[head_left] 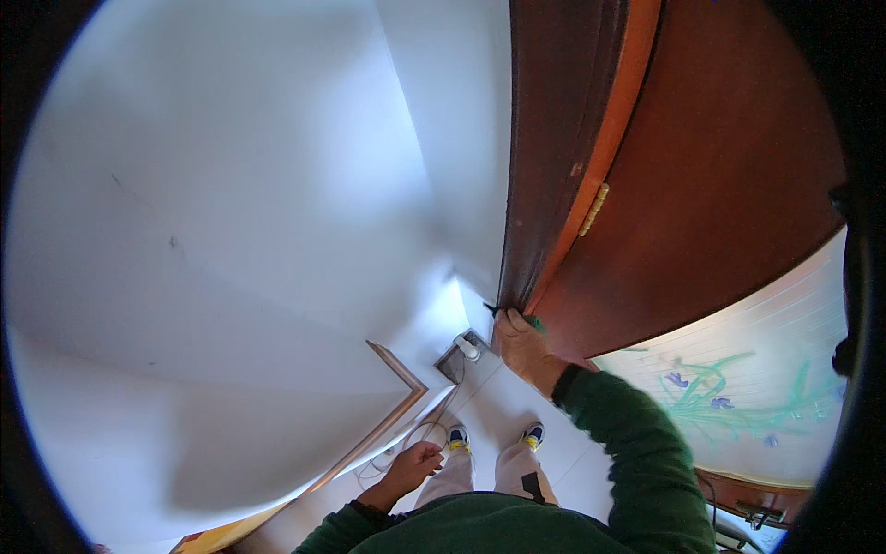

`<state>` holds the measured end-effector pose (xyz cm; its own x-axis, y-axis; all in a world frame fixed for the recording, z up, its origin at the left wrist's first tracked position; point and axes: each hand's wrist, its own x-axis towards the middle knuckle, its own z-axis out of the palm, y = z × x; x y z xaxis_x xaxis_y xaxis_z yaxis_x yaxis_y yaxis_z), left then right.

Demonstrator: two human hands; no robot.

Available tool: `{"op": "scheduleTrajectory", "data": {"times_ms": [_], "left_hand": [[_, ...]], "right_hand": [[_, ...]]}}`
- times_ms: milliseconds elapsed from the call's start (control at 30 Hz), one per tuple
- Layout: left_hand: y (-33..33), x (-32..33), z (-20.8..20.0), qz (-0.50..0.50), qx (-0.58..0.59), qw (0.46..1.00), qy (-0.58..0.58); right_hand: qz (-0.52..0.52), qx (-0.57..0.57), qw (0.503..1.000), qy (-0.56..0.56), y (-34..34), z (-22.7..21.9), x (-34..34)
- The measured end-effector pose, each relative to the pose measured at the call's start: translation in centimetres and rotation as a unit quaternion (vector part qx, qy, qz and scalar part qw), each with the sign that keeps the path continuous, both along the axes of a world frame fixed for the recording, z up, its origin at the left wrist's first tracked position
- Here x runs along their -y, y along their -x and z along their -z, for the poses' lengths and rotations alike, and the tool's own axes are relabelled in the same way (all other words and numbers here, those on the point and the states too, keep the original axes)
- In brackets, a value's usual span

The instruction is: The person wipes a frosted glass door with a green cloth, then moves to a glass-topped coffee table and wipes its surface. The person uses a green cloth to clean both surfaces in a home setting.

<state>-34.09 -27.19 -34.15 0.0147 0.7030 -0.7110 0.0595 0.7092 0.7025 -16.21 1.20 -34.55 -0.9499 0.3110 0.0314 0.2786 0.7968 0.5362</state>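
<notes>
My right hand (526, 347) reaches forward to the lower part of the dark wooden door frame (556, 138), where the frame meets the white wall. It is closed on a small green and black tool (537, 323); a dark tip pokes out on the wall side, and the fingers hide most of it. My left hand (413, 469) hangs low in front of my left leg, its fingers curled with nothing visible in them. Beside the right hand stands the reddish-brown door (711, 175), with a brass hinge (594, 210) along its edge.
A white pipe (467, 347) rises from a dark floor patch in the wall corner. Wooden trim (369, 432) edges a low wall on the left. A loose cable (426, 427) lies near my left foot. The door carries a flower-painted pale panel (757, 388) and a handle (759, 515).
</notes>
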Motion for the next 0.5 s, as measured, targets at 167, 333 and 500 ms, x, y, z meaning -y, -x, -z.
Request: {"op": "scheduleTrajectory", "data": {"times_ms": [167,333,500], "left_hand": [[0.0,0.5,0.9,-0.003,-0.007,1.0,0.013],[-0.4,-0.4,1.2,0.014,-0.006,1.0,0.01],[-1.0,-2.1,0.9,0.049,0.003,0.999,0.005]], "right_hand": [[0.26,0.049,0.916,0.303,-0.2,9.6,5.8],[0.422,-0.068,0.747,0.51,-3.3,11.7,7.9],[0.42,-0.308,0.695,0.496,-5.7,7.3,4.7]]}}
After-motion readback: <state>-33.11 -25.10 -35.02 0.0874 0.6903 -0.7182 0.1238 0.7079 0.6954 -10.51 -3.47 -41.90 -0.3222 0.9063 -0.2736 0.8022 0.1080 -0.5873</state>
